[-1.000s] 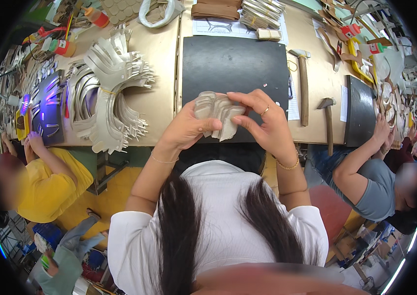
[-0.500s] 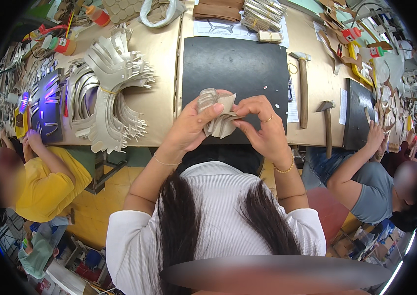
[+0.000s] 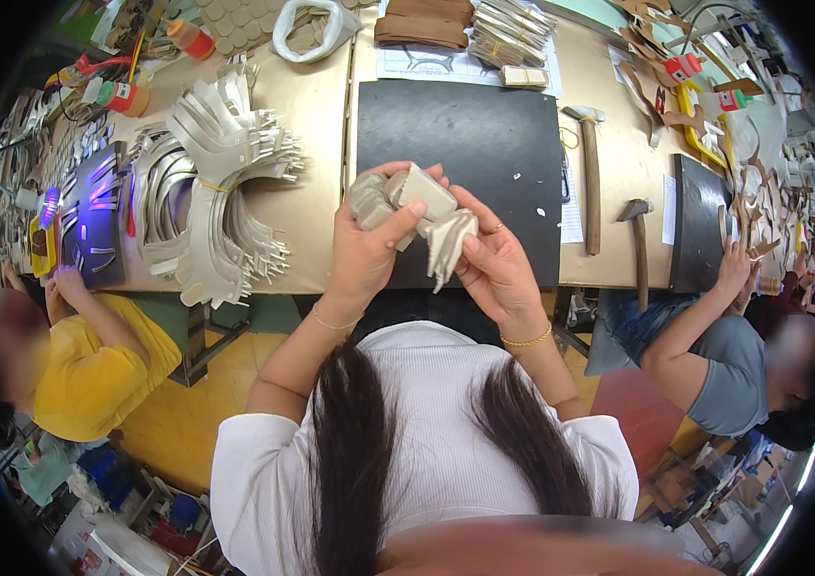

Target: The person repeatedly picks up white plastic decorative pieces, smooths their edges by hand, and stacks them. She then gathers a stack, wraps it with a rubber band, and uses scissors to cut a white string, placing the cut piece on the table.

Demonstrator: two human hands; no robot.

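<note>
Grey cut pieces (image 3: pixel 414 206) gripped between left hand (image 3: pixel 366 252) and right hand (image 3: pixel 496 272)

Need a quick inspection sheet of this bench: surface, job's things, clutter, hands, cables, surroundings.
Surface: tan workbench with a black mat in front of the person.
Job's things: grey cut pieces held above the mat.
Clutter: stack of curved grey strips, two hammers, brown and grey piles at the far edge.
Hands: left hand and right hand both grip the grey pieces.
Cables: thin wires at the far left edge, unclear.
Surroundings: co-workers seated at both sides; yellow floor below.
</note>
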